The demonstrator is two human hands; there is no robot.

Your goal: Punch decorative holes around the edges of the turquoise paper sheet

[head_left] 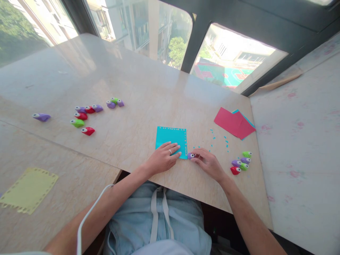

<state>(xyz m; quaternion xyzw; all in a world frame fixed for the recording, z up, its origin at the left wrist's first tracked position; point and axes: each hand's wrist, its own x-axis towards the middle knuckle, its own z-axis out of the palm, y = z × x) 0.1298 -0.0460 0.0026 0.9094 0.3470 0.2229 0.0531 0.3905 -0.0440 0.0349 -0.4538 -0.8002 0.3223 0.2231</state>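
The left hand (pixel 164 156) is lying flat, fingers spread, pinning the teal paper (pixel 171 139) near the front edge of the surface (pixel 138 92). The right hand (pixel 206 161) is at three o'clock of it, its grip closing on a small purple punch (pixel 191 155) at the sheet's lower right corner. Pressing straight down with the sheet held steady should keep the holes evenly spaced. Spare punches (pixel 241 162) are waiting further at three o'clock.

We see a pale stone worktop (pixel 138 88); on it lie a teal sheet (pixel 170 136), red sheets (pixel 232 122), teal scraps (pixel 225 141), small punches far left (pixel 82 117), more punches at right (pixel 241 162); a yellow sheet (pixel 28 189) lies lower left.
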